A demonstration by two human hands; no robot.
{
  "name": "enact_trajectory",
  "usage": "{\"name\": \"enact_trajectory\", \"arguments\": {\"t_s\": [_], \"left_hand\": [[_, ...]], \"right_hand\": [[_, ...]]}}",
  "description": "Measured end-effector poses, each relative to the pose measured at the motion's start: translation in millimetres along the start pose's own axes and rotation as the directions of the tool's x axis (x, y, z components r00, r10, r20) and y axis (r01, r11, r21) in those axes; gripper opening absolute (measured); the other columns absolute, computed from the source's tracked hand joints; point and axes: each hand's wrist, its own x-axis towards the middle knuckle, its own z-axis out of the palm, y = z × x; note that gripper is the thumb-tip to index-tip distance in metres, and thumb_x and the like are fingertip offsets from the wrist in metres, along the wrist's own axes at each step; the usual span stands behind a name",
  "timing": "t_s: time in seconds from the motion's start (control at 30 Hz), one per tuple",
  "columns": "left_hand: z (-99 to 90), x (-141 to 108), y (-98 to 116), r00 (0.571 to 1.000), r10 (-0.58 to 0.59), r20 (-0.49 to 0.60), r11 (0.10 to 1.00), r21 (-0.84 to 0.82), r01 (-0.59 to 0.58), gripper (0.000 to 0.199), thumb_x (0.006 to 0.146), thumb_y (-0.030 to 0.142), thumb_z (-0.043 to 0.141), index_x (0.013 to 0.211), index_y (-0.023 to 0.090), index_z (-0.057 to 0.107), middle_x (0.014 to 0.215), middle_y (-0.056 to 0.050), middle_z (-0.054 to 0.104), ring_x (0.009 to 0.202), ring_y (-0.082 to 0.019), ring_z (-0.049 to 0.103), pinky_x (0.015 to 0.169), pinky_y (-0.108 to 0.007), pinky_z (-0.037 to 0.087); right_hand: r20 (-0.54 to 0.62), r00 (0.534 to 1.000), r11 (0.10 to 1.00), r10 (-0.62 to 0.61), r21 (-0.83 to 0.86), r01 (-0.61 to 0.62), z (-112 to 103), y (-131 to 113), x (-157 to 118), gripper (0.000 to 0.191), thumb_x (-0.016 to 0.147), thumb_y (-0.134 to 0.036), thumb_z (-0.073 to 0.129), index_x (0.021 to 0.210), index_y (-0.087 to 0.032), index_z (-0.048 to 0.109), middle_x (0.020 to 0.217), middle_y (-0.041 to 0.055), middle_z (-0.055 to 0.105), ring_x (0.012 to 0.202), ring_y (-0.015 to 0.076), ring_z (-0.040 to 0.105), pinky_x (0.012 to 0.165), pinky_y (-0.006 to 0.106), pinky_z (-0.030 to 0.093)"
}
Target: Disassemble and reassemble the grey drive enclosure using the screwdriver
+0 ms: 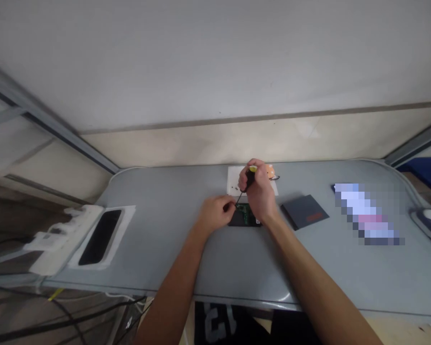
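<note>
Black and yellow, a screwdriver (250,178) stands tilted in the right hand (258,188) as I look down on the grey desk (158,191) through the head camera. That grip is closed around the handle, fingers wrapped over it, and I follow the thin shaft slanting down and left to the upper left part of a green circuit board (244,213). The board sits in a flat black case (238,221) that lies on the desk between the two hands. At the case's left side I see the left hand (217,211), thumb and fingers bent close to the screwdriver's tip; I cannot tell whether this grip pinches anything. Just beyond the case, small dark pieces (236,188) lie on a white sheet (232,175), with an orange trinket (270,171) beside the right hand. Farther right I see a dark grey cover (303,211) with a red mark, then a phone (364,211), its screen pixelated. At far left, a black smartphone (100,237) rests near a white power strip (62,247).
</note>
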Motion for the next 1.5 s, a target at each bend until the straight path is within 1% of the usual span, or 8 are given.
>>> {"name": "enact_trajectory", "arguments": {"t_s": [0.1,0.2,0.3,0.53,0.7,1.07,1.27,1.5], "left_hand": [[0.5,-0.5,0.1,1.0,0.0,-0.003,1.0,-0.018,0.0,0.021,0.088,0.012,0.057,0.09,0.023,0.076,0.089,-0.001,0.078,0.077,-0.016,0.068,0.074,-0.026,0.048],[1.3,-0.8,-0.5,1.0,-0.004,-0.007,0.999,-0.033,0.004,0.022,0.087,0.011,0.057,0.09,0.022,0.076,0.088,-0.001,0.078,0.075,-0.016,0.068,0.073,-0.026,0.048],[2.8,-0.9,-1.9,1.0,0.0,-0.013,0.999,-0.036,-0.001,0.021,0.087,0.011,0.058,0.089,0.022,0.076,0.088,-0.001,0.078,0.076,-0.016,0.069,0.074,-0.026,0.048],[5.5,-0.4,-3.7,0.999,0.011,-0.03,1.0,-0.012,-0.011,0.021,0.087,0.012,0.059,0.09,0.022,0.076,0.091,-0.001,0.079,0.079,-0.017,0.07,0.075,-0.026,0.049],[4.8,0.0,-1.7,1.0,-0.004,-0.009,1.0,0.02,0.004,0.022,0.088,0.012,0.057,0.089,0.023,0.077,0.088,0.0,0.078,0.075,-0.016,0.068,0.074,-0.026,0.049],[4.0,1.5,-0.8,1.0,-0.01,0.019,0.999,0.045,0.009,0.021,0.09,0.014,0.058,0.092,0.022,0.077,0.092,-0.003,0.079,0.08,-0.018,0.07,0.076,-0.028,0.05],[5.4,1.1,-3.2,1.0,0.008,0.01,1.0,0.021,-0.008,0.021,0.09,0.014,0.057,0.093,0.022,0.076,0.095,-0.002,0.08,0.082,-0.018,0.072,0.078,-0.027,0.051],[5.9,1.6,-4.0,1.0,0.018,-0.001,0.999,0.031,-0.018,0.022,0.089,0.014,0.057,0.092,0.022,0.076,0.092,-0.002,0.079,0.081,-0.018,0.071,0.078,-0.028,0.051]], "right_hand": [[0.035,0.999,0.999,0.018,0.042,-0.019,-1.5,-3.8,0.4,0.034,0.095,-0.053,0.065,0.09,-0.028,0.043,0.063,-0.0064,0.041,0.055,0.0123,0.038,0.053,0.025,0.032],[0.063,0.997,0.998,0.044,0.035,-0.046,-6.9,-6.6,3.7,0.034,0.094,-0.048,0.068,0.084,-0.026,0.044,0.07,-0.0038,0.052,0.058,0.0122,0.044,0.055,0.026,0.036],[0.038,0.998,0.998,0.054,-0.018,-0.053,-13.2,-6.1,7.8,0.033,0.094,-0.051,0.067,0.084,-0.024,0.05,0.078,-0.0009,0.055,0.063,0.0128,0.049,0.057,0.027,0.04],[0.029,1.0,1.0,0.002,0.021,-0.003,-5.5,0.1,3.1,0.039,0.095,-0.061,0.06,0.085,-0.024,0.054,0.07,-0.0025,0.043,0.058,0.0122,0.042,0.052,0.027,0.037],[-0.045,0.997,0.998,-0.055,-0.032,0.054,7.6,1.2,-4.8,0.035,0.096,-0.058,0.061,0.092,-0.027,0.046,0.07,-0.0048,0.046,0.055,0.0111,0.037,0.05,0.024,0.032],[-0.189,0.969,0.983,-0.16,-0.12,0.139,1.3,4.8,-8.8,0.044,0.092,-0.065,0.062,0.087,-0.026,0.04,0.075,-0.006,0.044,0.053,0.0088,0.04,0.05,0.026,0.033],[-0.154,0.983,0.993,-0.104,-0.069,0.094,-1.5,2.0,-6.0,0.04,0.095,-0.061,0.062,0.092,-0.028,0.039,0.071,-0.0073,0.049,0.054,0.0106,0.045,0.053,0.026,0.037],[-0.037,0.998,0.992,-0.05,-0.119,0.045,-4.1,-1.7,-1.4,0.037,0.097,-0.064,0.055,0.095,-0.027,0.052,0.077,-0.0013,0.056,0.063,0.0136,0.051,0.056,0.028,0.042]]}}
